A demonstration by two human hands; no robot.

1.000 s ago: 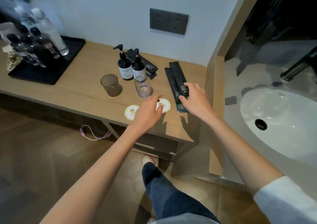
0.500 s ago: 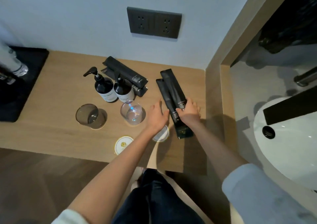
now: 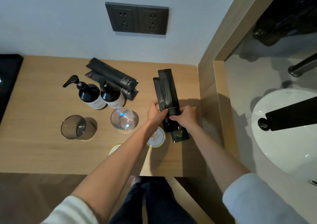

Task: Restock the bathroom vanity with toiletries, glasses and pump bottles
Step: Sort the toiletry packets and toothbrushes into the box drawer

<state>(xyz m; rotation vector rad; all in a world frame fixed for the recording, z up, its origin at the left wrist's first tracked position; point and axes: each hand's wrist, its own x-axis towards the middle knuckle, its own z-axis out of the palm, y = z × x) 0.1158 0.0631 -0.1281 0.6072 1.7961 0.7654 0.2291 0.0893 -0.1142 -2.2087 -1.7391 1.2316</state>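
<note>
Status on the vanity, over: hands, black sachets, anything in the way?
Both busy: left hand and right hand grip the black sachets. Under them, a coaster and dark packet. Nearby, clear glass beside left hand.

A: Views on file?
B: One: head camera, worn, wide-angle.
A: Facing?
B: Forward and steeply down onto the counter; wall and socket along the top, floor at the bottom.
A: Range?
B: Close. Arms enter from the lower edge; left hand and right hand, both holding the packets, sit mid-frame.
A: Edges?
B: Tray far left, sink right.
</note>
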